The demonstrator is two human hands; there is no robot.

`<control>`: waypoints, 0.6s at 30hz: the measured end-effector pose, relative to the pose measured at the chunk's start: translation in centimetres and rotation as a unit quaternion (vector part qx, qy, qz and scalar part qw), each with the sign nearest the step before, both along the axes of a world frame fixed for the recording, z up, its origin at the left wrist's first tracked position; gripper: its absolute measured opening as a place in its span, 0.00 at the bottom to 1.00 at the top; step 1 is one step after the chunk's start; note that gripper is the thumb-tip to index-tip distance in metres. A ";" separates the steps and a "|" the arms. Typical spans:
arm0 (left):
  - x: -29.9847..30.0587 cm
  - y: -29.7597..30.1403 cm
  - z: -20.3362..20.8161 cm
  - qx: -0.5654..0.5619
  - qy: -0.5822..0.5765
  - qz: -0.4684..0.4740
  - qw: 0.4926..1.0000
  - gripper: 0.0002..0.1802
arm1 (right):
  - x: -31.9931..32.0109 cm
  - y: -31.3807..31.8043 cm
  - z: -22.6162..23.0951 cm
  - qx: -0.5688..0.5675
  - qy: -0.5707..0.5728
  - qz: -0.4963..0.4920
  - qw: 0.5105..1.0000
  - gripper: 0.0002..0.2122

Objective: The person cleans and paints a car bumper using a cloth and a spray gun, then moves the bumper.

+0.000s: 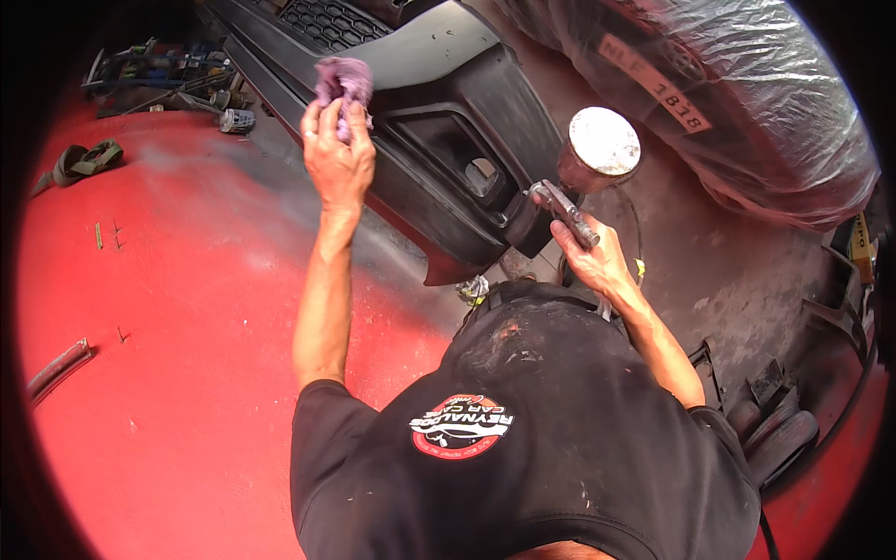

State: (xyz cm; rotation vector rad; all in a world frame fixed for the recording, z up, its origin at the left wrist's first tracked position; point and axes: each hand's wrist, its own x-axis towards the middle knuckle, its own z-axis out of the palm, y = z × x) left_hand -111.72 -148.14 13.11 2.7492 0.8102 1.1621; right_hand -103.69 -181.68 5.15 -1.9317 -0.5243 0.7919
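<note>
My left hand (338, 161) is closed on a crumpled pinkish-purple cloth (343, 78), held over the long edge of a dark grey car bumper (439, 56). Whether the cloth touches the bumper I cannot tell. My right hand (599, 259) grips a spray gun (567, 207) near the bumper's corner end. A paint cup (605, 142) with a pale, stained lid sits on top of the gun. The fingers round the gun's handle are partly hidden. Between my hands lies the bumper's recessed pocket with an opening (478, 173).
A car under clear plastic sheeting (747, 103) stands at the far right. Red floor (168, 373) spreads on the left, with a strap (89, 163) and a small tub (237, 121). Dark car parts (775, 425) lie at the right. A hose (638, 224) hangs beside the gun.
</note>
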 end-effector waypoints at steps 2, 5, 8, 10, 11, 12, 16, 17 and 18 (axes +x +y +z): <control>0.0 -0.1 0.2 -0.024 0.054 -0.035 0.998 0.17 | 0.3 -0.4 0.0 0.012 0.028 0.004 1.000 0.16; -0.3 -6.0 -2.4 -0.031 0.239 -0.081 0.967 0.21 | 1.0 -0.4 0.7 0.042 0.051 0.020 0.998 0.15; -1.3 -10.0 -8.8 0.128 0.450 -0.117 0.876 0.51 | 2.0 0.2 2.1 0.046 0.065 0.041 0.996 0.14; -0.8 -11.2 -10.5 0.080 0.492 -0.108 0.860 0.52 | 2.4 0.4 2.1 0.035 0.087 0.048 0.994 0.14; -0.2 -11.6 -10.3 0.055 0.517 -0.095 0.849 0.52 | 2.7 0.3 1.9 0.050 0.081 0.044 0.994 0.14; -0.4 -11.6 -10.6 0.097 0.464 -0.109 0.874 0.49 | 2.9 0.3 1.8 0.066 0.074 0.043 0.994 0.14; -0.3 -11.0 -10.9 0.099 0.487 -0.142 0.856 0.42 | 4.4 -0.2 2.7 0.004 0.105 0.027 0.994 0.17; 0.1 -10.8 -10.2 0.101 0.487 -0.145 0.856 0.42 | 4.6 -0.1 2.6 0.002 0.109 0.020 0.994 0.18; 0.2 -10.3 -9.6 0.069 0.498 -0.164 0.849 0.41 | 4.7 -0.1 2.7 0.000 0.111 0.014 0.994 0.18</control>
